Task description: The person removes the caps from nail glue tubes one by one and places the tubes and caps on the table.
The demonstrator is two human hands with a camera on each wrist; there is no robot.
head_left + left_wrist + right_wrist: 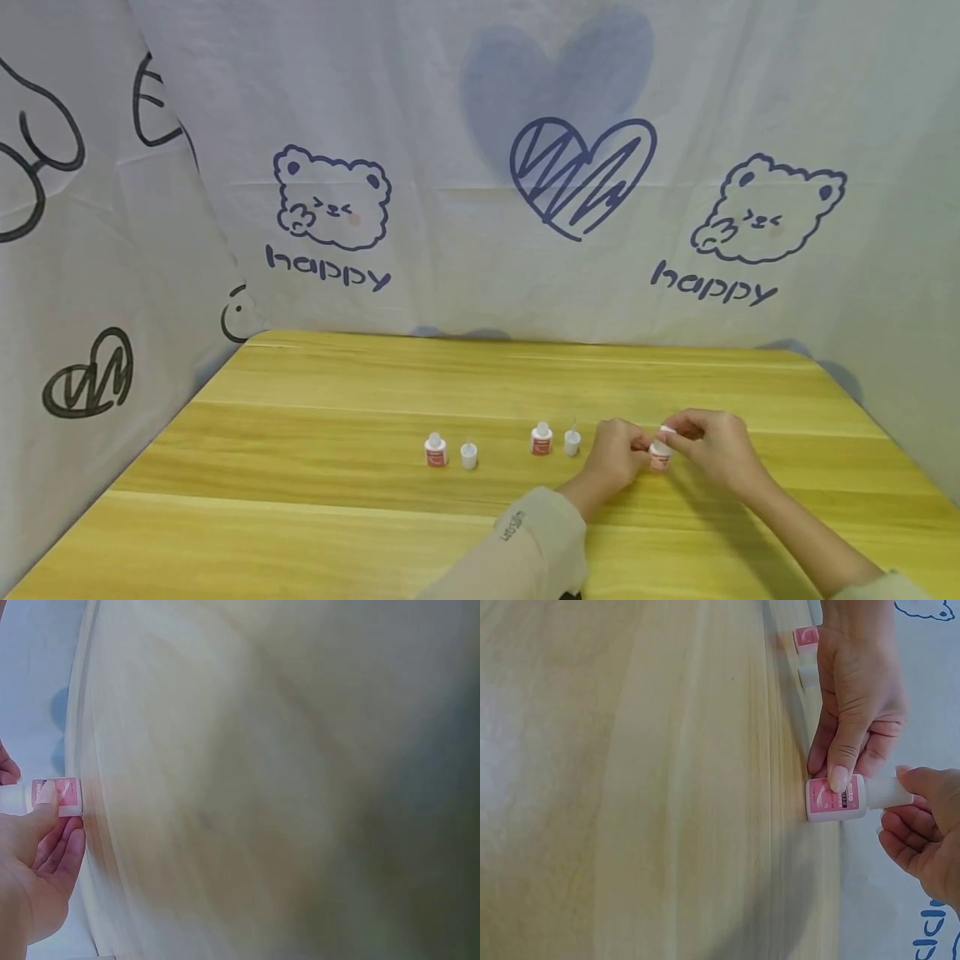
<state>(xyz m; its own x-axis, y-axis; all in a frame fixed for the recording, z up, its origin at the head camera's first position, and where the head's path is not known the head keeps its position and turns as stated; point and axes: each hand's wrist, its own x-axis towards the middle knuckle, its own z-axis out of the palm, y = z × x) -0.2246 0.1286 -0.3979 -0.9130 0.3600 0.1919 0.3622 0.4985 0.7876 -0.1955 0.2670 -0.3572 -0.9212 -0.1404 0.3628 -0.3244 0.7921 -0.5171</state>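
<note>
A small white bottle with a pink label (825, 801) stands on the wooden table at the right. My left hand (615, 454) grips its body between thumb and fingers. On the bottle's neck sits a white cap (889, 793), pinched by my right hand (712, 446) from the other side. To the left stands an uncapped bottle (541, 440) with its white brush cap (572, 442) upright beside it. Farther left are another uncapped bottle (436, 451) and another brush cap (468, 455), likewise standing. In the left wrist view the thumb lies across the held bottle's label (67, 792).
The yellow wooden table (300, 533) reaches back to a white cloth (450, 250) printed with bears and hearts. Another stretch of cloth (90, 275) hangs along the left side.
</note>
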